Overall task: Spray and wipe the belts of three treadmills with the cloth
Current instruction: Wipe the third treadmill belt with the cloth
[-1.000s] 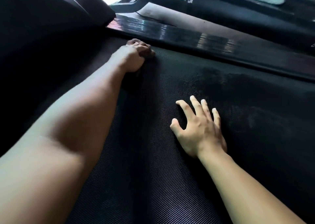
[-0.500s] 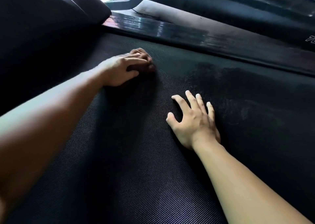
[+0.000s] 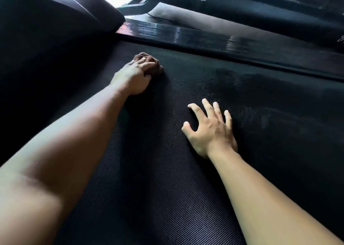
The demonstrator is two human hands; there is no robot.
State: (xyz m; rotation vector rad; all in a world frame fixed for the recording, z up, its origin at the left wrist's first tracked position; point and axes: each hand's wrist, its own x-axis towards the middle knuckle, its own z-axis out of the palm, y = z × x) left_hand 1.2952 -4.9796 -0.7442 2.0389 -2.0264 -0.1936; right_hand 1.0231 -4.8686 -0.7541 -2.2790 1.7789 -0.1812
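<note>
Our left hand (image 3: 134,77) grips the bunched brown cloth (image 3: 151,63) and presses it on the belt (image 3: 167,188). It has drawn back from the side rail (image 3: 186,34) since a second ago, so a wiping stroke is under way. Right hand (image 3: 210,131) stays flat, fingers spread, holding nothing. Darker patch (image 3: 260,82) beyond, possibly damp.
</note>
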